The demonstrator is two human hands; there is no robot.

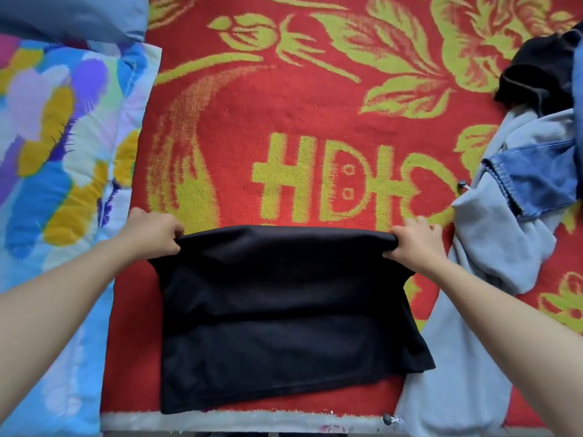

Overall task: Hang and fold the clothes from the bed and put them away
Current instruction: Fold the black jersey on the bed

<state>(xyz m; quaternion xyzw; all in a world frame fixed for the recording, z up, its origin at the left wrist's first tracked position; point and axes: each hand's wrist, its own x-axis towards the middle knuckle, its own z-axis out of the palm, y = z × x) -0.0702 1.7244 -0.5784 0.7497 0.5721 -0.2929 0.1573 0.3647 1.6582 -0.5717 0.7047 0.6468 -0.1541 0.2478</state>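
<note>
A black garment (284,313) lies spread on the red and yellow blanket (315,105) covering the bed, right in front of me. Its far edge is lifted off the blanket. My left hand (154,234) grips the far left corner of that edge, fingers curled round the cloth. My right hand (413,241) grips the far right corner the same way. The near part of the garment rests flat and reaches almost to the bed's front edge.
A pile of clothes sits at the right: a light grey hoodie (492,247), blue denim (542,178) on top of it, and a black piece (536,74) farther back. A colourful quilt (56,146) runs along the left side. A blue-grey pillow (72,14) lies at the top left.
</note>
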